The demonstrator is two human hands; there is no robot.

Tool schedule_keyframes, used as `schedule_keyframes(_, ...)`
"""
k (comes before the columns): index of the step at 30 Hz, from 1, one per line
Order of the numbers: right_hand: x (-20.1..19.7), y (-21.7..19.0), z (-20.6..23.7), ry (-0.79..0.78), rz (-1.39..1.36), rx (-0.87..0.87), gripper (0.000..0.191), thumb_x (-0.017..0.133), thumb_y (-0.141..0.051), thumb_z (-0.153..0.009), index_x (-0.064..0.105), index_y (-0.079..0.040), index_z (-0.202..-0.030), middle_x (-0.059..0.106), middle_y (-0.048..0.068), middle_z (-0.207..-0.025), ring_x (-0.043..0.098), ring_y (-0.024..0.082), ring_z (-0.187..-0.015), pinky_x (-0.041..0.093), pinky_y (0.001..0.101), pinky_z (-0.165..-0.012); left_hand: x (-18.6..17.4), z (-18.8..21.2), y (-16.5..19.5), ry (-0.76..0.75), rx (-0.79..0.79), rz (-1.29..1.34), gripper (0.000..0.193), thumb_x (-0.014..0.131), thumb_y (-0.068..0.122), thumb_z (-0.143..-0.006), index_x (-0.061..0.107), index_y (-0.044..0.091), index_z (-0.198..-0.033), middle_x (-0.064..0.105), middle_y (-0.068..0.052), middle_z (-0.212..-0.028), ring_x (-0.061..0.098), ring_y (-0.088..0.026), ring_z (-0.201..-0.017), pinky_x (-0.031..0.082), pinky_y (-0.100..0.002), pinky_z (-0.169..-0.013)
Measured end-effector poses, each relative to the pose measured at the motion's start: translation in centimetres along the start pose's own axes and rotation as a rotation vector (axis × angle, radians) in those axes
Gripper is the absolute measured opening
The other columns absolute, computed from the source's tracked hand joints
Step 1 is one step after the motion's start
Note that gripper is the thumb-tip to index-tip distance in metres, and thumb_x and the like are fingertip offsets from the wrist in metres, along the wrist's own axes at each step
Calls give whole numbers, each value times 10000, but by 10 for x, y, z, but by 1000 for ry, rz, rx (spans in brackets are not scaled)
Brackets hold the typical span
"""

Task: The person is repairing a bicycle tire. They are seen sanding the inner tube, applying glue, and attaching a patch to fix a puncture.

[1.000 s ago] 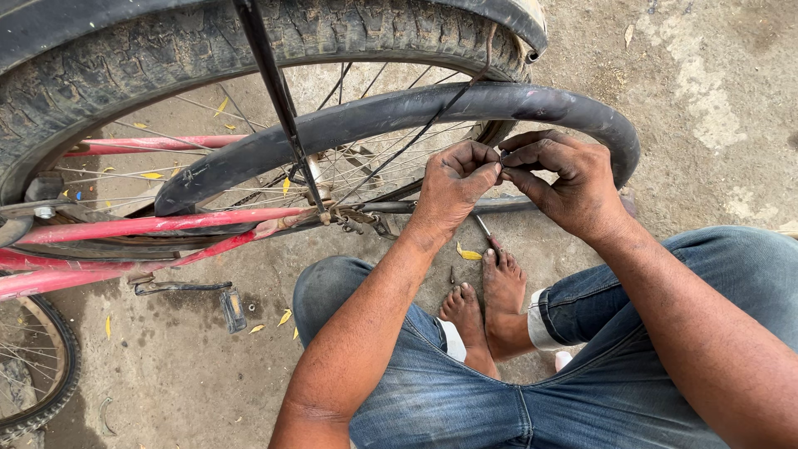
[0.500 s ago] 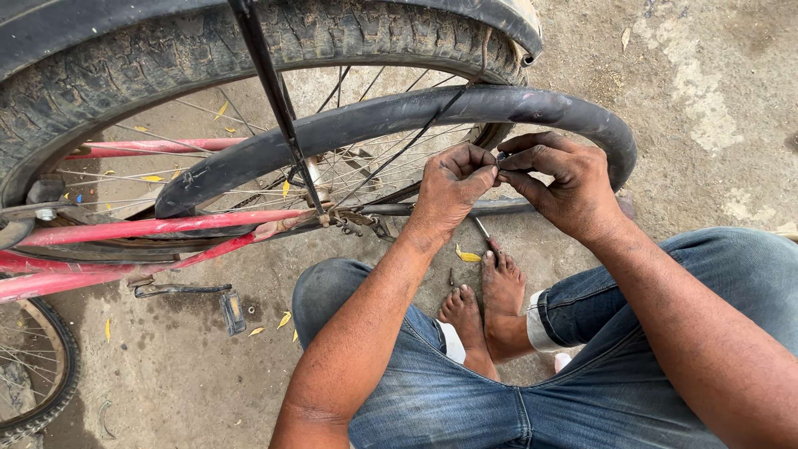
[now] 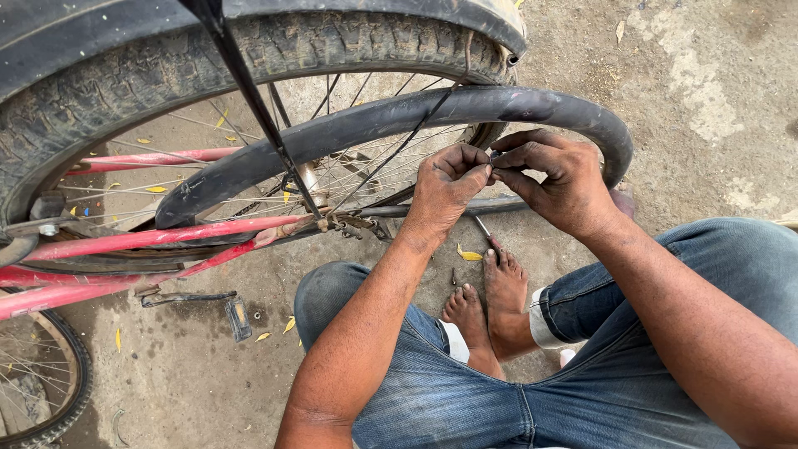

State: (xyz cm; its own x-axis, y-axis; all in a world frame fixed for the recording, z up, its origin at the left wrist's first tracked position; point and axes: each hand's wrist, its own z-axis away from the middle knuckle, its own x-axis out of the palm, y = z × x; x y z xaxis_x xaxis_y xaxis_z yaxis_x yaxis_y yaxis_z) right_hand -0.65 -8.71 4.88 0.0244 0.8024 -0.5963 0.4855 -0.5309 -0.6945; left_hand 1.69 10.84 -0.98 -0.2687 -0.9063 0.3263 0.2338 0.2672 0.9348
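1. Hands meet right at the black inner tube [image 3: 391, 125], which arcs out of the wheel and loops across in front of the seated person.
2. The left hand [image 3: 445, 187] is curled narrow, thumb and fingertips pinched together on something very small at the tube's inner edge; what it is cannot be made out.
3. The right hand [image 3: 553, 179] comes in from the other side, its fingers also pinched tight on that same spot, fingertips touching those of the left.
4. The tube passes just above and behind both hands, its bend curving down past the right hand's knuckles.
5. Behind the tube stands the bicycle wheel, with a worn knobby tyre [image 3: 249, 58] under a dark mudguard [image 3: 374, 10].
6. Thin spokes [image 3: 366, 175] fan out beyond the tube, and a black stay [image 3: 249, 91] slants across tyre and tube in front of them.
7. Red frame tubes [image 3: 158, 237] run in from the left, ending near the left wrist.
8. A pedal [image 3: 238, 318] lies low beside the person's left knee.
9. Bare feet [image 3: 490, 303] rest on the concrete ground [image 3: 706, 100] below the hands, between knees in blue jeans [image 3: 632, 382].
10. A small tool [image 3: 486, 233] lies on the ground just above the toes, and yellow leaves [image 3: 470, 254] are scattered about.
11. Part of a second wheel [image 3: 37, 382] shows at the lower left corner.
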Motion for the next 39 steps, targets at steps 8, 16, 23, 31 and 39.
schedule_keyframes(8, 2, 0, 0, 11, -132, 51, 168, 801, -13, -890, 735, -25, -1044, 723, 106, -1227, 747, 183, -1053, 640, 277, -842, 2, 1, 1, 10, 59, -30, 119, 708, 75, -904, 701, 8, -1002, 635, 20, -863, 536, -41, -781, 451, -214, -702)
schedule_keyframes(16, 3, -1, 1, 28, -256, 148, 175, 818, -10, -878, 739, -21, -1034, 735, 81, -1145, 731, 143, -1019, 636, 273, -848, 6, 4, 7, -8, 101, -37, 106, 706, 93, -918, 697, 23, -996, 638, 29, -870, 547, -34, -793, 456, -208, -713)
schedule_keyframes(23, 3, -2, 1, 28, -236, 120, 160, 807, -5, -895, 736, -16, -1038, 733, 88, -1151, 732, 144, -1030, 635, 271, -844, 6, 5, 9, 2, 118, -48, 110, 717, 108, -921, 698, 28, -994, 639, 27, -867, 557, -40, -792, 471, -213, -719)
schedule_keyframes(31, 5, 0, 2, 31, -296, 101, 168, 804, -13, -891, 731, -4, -1042, 735, 94, -1154, 723, 136, -1027, 636, 273, -848, 7, 5, 9, 19, 144, -71, 107, 709, 123, -904, 683, 47, -974, 610, 38, -841, 540, -33, -772, 462, -212, -689)
schedule_keyframes(39, 5, 7, 4, -3, -350, 319, 160, 803, -55, -914, 745, 9, -1048, 776, 74, -1003, 721, 90, -888, 611, 258, -793, 13, 6, 17, 42, 329, -353, 63, 691, 85, -906, 665, 62, -958, 614, 33, -886, 565, -41, -798, 494, -223, -712)
